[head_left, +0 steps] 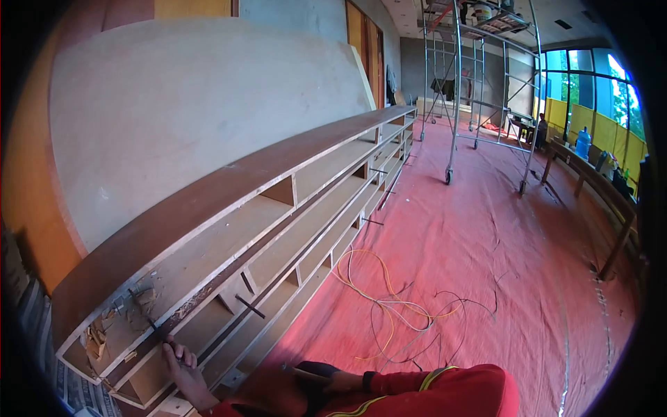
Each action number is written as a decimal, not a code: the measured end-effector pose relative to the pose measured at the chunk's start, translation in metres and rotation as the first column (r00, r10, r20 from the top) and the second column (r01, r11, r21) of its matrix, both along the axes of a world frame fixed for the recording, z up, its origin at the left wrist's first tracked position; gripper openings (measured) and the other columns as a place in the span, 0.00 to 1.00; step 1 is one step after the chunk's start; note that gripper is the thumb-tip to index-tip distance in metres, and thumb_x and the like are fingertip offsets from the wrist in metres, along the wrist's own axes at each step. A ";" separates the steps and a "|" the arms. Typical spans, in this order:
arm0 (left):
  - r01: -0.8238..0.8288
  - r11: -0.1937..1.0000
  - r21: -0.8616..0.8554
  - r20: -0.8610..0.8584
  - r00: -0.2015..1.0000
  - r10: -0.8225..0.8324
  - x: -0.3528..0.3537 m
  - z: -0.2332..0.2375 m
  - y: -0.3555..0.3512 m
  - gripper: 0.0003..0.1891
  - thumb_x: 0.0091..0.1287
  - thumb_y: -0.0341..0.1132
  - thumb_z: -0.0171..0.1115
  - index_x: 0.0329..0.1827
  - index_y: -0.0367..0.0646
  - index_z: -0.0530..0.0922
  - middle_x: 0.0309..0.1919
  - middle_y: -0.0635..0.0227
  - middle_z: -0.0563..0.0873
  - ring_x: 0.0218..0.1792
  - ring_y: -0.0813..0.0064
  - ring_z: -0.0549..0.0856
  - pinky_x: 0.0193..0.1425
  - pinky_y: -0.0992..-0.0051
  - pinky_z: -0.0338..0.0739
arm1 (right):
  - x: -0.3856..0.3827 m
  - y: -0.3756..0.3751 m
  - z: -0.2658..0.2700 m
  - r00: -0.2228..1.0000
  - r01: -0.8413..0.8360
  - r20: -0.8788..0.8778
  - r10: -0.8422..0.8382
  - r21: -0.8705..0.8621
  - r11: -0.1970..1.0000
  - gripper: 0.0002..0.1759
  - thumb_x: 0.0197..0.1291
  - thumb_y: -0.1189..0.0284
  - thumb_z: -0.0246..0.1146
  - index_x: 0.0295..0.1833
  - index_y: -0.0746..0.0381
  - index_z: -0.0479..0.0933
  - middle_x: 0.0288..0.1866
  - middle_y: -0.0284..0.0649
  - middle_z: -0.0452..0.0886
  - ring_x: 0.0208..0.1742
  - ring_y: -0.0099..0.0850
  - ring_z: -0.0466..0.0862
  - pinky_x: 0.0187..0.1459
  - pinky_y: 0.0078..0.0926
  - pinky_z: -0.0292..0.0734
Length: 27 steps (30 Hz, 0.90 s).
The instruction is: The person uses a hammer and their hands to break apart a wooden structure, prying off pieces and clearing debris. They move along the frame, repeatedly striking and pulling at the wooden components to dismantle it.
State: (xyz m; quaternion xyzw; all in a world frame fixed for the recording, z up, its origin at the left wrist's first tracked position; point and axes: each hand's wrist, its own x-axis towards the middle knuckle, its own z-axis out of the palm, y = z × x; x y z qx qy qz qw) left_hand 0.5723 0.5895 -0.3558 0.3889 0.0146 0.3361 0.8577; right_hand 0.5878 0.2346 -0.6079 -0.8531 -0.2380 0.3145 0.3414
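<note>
In the lower left of the head view, my left hand [183, 368] is closed around a dark, thin, chisel-like tool [158, 329]. Its tip points at the front edge of a long wooden shelf unit [229, 182]. Wood chips and splintered pieces [96, 338] lie in the unit's near end. My right hand [342, 381], below centre, is wrapped around the handle of what looks like a hammer [309, 375], held low and apart from the wood. Dark bars [250, 306] stick out from the unit's front.
Yellow and dark cables [385, 304] lie looped on the red floor sheet [479, 236]. A wheeled scaffold [455, 104] stands farther back. At the right is a wooden bench [590, 174] with a blue water bottle [583, 142]. A large board [208, 104] leans behind the unit.
</note>
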 end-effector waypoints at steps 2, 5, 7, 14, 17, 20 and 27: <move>0.016 1.000 -0.005 0.013 1.000 -0.016 0.000 0.001 -0.001 0.15 0.75 0.43 0.53 0.54 0.41 0.74 0.25 0.80 0.68 0.20 0.91 0.63 0.20 0.87 0.55 | 0.004 -0.002 -0.002 1.000 -0.011 -0.016 0.011 -0.035 0.999 0.29 0.58 0.48 0.61 0.43 0.67 0.82 0.35 0.55 0.83 0.39 0.46 0.83 0.44 0.41 0.75; 0.058 0.998 -0.028 0.047 0.997 -0.056 0.001 0.001 0.000 0.16 0.76 0.44 0.53 0.55 0.41 0.74 0.25 0.80 0.68 0.21 0.90 0.64 0.21 0.87 0.56 | 0.007 -0.004 -0.021 1.000 -0.002 0.000 0.002 -0.009 1.000 0.29 0.56 0.48 0.62 0.42 0.66 0.83 0.38 0.56 0.83 0.41 0.49 0.83 0.45 0.41 0.76; 0.132 0.991 -0.025 0.085 0.988 -0.129 0.000 -0.002 0.005 0.17 0.76 0.44 0.51 0.57 0.41 0.74 0.26 0.80 0.68 0.23 0.90 0.64 0.22 0.87 0.57 | 0.008 -0.003 -0.004 1.000 0.026 -0.012 -0.026 -0.058 0.998 0.29 0.56 0.48 0.62 0.42 0.66 0.83 0.38 0.57 0.83 0.42 0.49 0.83 0.46 0.41 0.76; -0.097 0.787 0.609 -0.544 0.671 0.504 -0.055 0.044 0.034 0.21 0.75 0.50 0.51 0.56 0.40 0.75 0.35 0.71 0.81 0.32 0.81 0.76 0.37 0.79 0.69 | 0.018 0.001 -0.030 0.992 0.092 -0.079 -0.097 -0.061 0.994 0.32 0.54 0.46 0.64 0.44 0.68 0.82 0.40 0.56 0.84 0.45 0.49 0.83 0.48 0.41 0.76; -0.240 0.324 0.915 -0.101 0.642 0.760 -0.077 0.052 0.130 0.24 0.75 0.49 0.51 0.61 0.35 0.74 0.43 0.63 0.84 0.35 0.72 0.81 0.38 0.74 0.75 | 0.018 0.003 -0.023 0.990 0.058 -0.115 -0.075 -0.141 0.988 0.34 0.53 0.45 0.65 0.45 0.69 0.82 0.42 0.55 0.84 0.45 0.48 0.84 0.48 0.41 0.76; -0.490 -0.115 0.864 0.335 0.388 0.858 -0.077 0.114 0.159 0.26 0.76 0.47 0.49 0.67 0.35 0.69 0.55 0.55 0.81 0.51 0.63 0.82 0.56 0.69 0.75 | 0.021 0.008 -0.026 0.987 0.073 -0.126 -0.097 -0.178 0.981 0.34 0.53 0.45 0.65 0.46 0.69 0.82 0.43 0.55 0.84 0.46 0.48 0.84 0.48 0.41 0.76; -0.053 -0.638 0.768 0.619 0.313 0.720 -0.005 0.217 0.266 0.30 0.76 0.50 0.45 0.75 0.41 0.60 0.75 0.54 0.58 0.74 0.59 0.60 0.76 0.64 0.53 | 0.017 0.008 0.006 0.986 -0.006 -0.162 -0.023 -0.173 0.985 0.33 0.53 0.44 0.64 0.43 0.68 0.82 0.37 0.52 0.84 0.41 0.45 0.84 0.44 0.42 0.76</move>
